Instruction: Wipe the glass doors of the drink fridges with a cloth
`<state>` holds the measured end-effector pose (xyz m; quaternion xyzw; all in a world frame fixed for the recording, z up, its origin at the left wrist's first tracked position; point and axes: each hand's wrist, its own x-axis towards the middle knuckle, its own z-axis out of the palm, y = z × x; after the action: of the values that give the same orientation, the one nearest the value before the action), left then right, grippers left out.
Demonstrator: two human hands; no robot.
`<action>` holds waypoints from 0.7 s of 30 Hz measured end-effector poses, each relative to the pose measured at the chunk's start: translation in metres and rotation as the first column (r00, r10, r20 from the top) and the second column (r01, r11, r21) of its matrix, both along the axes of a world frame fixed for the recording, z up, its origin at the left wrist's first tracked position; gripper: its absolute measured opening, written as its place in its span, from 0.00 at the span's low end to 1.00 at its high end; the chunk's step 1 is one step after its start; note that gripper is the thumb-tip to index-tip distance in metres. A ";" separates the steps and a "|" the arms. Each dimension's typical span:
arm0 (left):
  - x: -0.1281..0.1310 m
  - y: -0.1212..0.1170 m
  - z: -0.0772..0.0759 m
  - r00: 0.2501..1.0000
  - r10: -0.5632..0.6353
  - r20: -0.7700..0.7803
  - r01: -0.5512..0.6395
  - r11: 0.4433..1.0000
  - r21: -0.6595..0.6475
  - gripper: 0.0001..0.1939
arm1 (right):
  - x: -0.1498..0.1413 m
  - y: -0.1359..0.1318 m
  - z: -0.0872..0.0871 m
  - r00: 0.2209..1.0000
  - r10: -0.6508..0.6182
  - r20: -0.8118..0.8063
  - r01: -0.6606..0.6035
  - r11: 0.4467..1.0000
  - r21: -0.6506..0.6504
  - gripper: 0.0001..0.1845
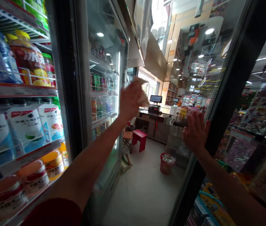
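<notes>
My left hand, blurred by motion, reaches out in front of the glass door with a pale cloth under its fingers. The cloth looks light and crumpled, and its edges stick out above and to the right of the hand. On the right, my right hand lies with fingers stretched out against the glass, its wrist by the black door frame. This cooler door stands open. A dark red sleeve covers my left upper arm.
Bottles fill the cooler shelves at left, next to a second glass-fronted cooler. Through the glass appear a red stool, a red bucket of litter, and a checkout counter with a screen. Packaged goods hang at right.
</notes>
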<state>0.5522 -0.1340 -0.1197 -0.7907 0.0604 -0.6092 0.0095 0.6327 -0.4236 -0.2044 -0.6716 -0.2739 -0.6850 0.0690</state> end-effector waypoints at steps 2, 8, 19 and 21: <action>-0.001 0.026 0.020 0.981 0.133 0.138 -0.088 0.952 -0.294 0.29 | 0.000 0.001 0.000 1.000 -0.011 0.003 0.011 1.000 0.011 0.34; 0.019 -0.066 -0.010 0.998 -0.050 -0.043 0.061 0.937 0.344 0.26 | 0.005 -0.001 -0.001 1.000 0.006 0.016 -0.006 1.000 0.007 0.34; 0.001 0.047 0.002 0.925 0.273 0.263 -0.147 0.898 -0.415 0.28 | 0.006 0.004 -0.001 0.999 0.042 0.008 -0.043 0.998 0.044 0.34; 0.015 0.003 -0.015 0.974 0.126 0.190 -0.127 0.992 -0.010 0.27 | 0.007 0.003 -0.001 0.999 0.040 0.021 -0.041 0.999 0.028 0.34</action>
<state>0.5672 -0.1306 -0.1349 -0.7312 0.0095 -0.6799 0.0550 0.6400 -0.4208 -0.2054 -0.6578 -0.2783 -0.6941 0.0899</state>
